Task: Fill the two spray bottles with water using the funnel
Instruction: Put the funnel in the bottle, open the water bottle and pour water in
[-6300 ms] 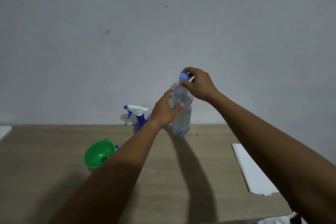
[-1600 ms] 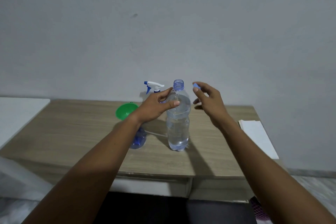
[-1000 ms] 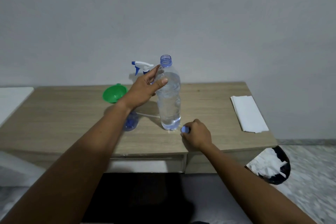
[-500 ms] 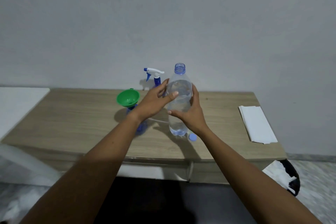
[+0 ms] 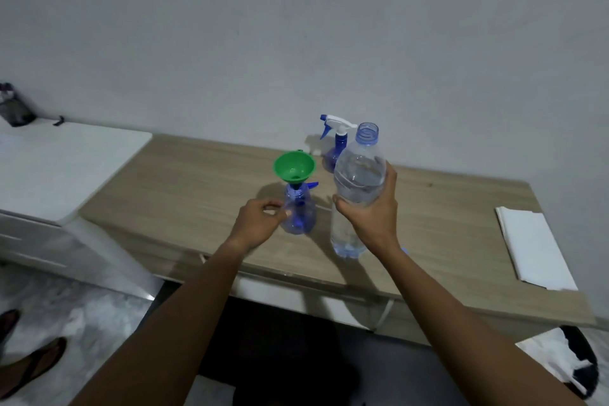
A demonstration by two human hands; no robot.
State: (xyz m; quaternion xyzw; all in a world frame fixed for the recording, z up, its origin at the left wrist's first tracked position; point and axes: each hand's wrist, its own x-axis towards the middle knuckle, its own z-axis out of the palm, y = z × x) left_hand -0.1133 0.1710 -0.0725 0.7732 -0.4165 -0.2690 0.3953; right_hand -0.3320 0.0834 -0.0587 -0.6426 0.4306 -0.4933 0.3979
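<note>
- Near spray bottle point(image 5: 298, 214) stands upright on the surface point(image 5: 184, 188). The left hand point(image 5: 258, 221) is just to its left. Its curled fingers point(image 5: 278, 212) reach the bottle's left wall, but I cannot tell whether they pinch it or only touch it.
- Seated in that bottle's neck is the funnel point(image 5: 294, 165), bowl up and spout running down the bottle's upright axis.
- Behind and slightly right, close to the wall, stands the far spray bottle point(image 5: 334, 155) with its trigger head on; no hand touches it.
- Just right of the funnel and apart from it is the water bottle point(image 5: 359, 175), upright and uncapped, with its open mouth higher than the funnel's rim. I cannot tell whether its base rests on the surface or hangs just above it.
- Around its middle the right hand point(image 5: 372, 217) holds firm, thumb on the left side and the other fingers wrapped round the right.
- The pour turns on one relation: the funnel lies left of and below the water bottle's mouth. The long axis must therefore tip leftward until the mouth is over the bowl. The right hand carries the water, and the left hand is nearer the near spray bottle and looks best placed to steady it.
- Behind the right wrist a blue sliver, likely the cap point(image 5: 404, 251), lies on the surface. White paper point(image 5: 534, 241) lies well apart at the right end.
</note>
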